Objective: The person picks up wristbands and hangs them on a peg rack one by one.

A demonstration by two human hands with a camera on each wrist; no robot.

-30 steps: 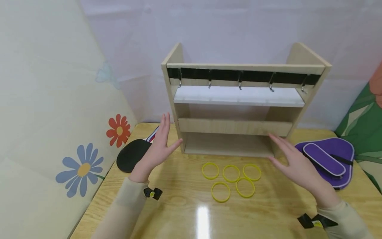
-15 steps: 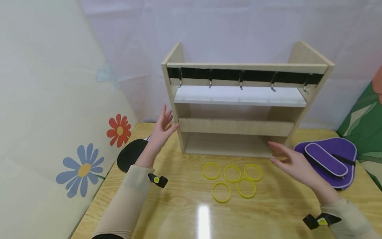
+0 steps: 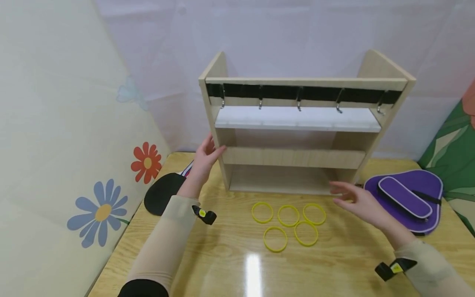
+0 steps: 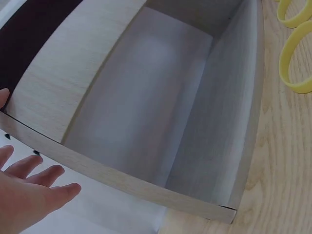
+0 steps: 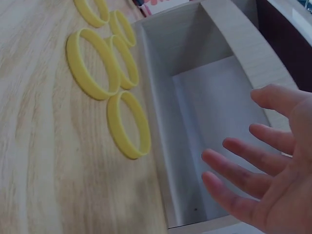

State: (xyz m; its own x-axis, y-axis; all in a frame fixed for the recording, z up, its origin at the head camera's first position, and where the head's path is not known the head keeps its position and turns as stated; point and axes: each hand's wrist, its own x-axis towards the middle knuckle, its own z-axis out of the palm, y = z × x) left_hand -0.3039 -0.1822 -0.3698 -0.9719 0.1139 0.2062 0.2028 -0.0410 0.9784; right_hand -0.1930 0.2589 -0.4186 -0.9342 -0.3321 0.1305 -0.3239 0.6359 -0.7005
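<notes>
A pale wooden shelf rack point(image 3: 293, 157) stands upright at the back of the table, with several metal hooks point(image 3: 299, 105) along a black strip. At its left side panel is my left hand point(image 3: 203, 161). The thumb lies at the panel's front and the fingers point(image 4: 46, 176) spread along the outer side; whether they touch it I cannot tell. My right hand point(image 3: 359, 203) hovers before the rack's lower right corner, fingers loosely bent and holding nothing. Several yellow rings point(image 3: 275, 239) lie flat on the table in front of the rack.
On the right, a purple case point(image 3: 406, 198) with a black strap lies on the wooden table point(image 3: 215, 264). A black table tennis paddle point(image 3: 162, 194) lies at the left edge, partly behind my left arm. A white cloth wall point(image 3: 297, 29) stands behind the rack.
My left hand has moved up and right to the rack's left side panel. My right hand has dropped slightly and its fingers have bent more. The rings stay in place.
</notes>
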